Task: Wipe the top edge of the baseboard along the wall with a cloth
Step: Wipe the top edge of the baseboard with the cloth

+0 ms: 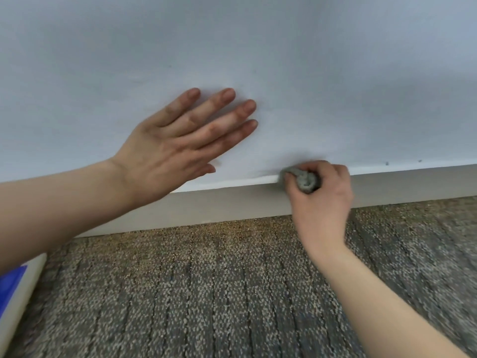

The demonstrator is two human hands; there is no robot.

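The right hand grips a bunched grey cloth on the baseboard edge, left hand flat at ten o'clock; tilting could smear the wall.

You see a small grey cloth, bunched tight, pressed onto the top edge of the pale, flat baseboard under the wall.

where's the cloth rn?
Head view, right of centre: the grey cloth is bunched in the right hand, pressed on the baseboard top edge where it meets the wall. The left hand lies flat on the wall to its left.
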